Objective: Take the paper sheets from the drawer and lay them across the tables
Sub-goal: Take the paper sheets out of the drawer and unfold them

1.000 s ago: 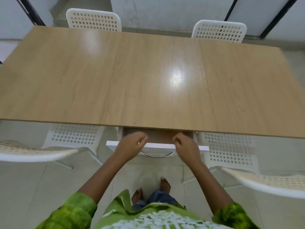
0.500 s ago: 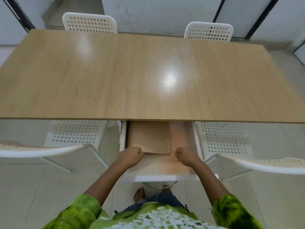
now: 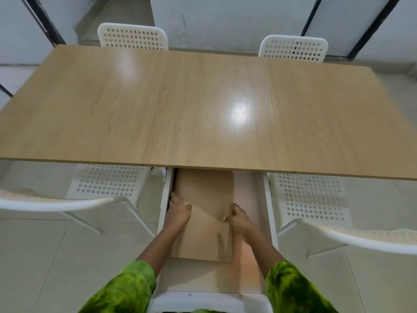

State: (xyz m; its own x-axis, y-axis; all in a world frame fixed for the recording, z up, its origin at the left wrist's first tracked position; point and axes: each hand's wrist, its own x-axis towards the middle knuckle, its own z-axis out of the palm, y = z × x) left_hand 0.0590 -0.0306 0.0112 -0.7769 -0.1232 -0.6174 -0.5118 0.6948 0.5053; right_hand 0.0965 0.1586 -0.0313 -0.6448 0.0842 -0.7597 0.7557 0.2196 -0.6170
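Below the tables (image 3: 203, 109), both hands' grip clasps paper sheets (image 3: 203, 222) inside the drawer (image 3: 269, 211).

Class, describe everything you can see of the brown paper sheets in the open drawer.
The brown paper sheets are a flat tan stack, matte like kraft paper, lying lengthwise in the left part of the white drawer. Their far end runs under the table edge. The left hand grips the left edge, the right hand the right edge. The near end looks blurred and slightly lifted, though that is unclear.
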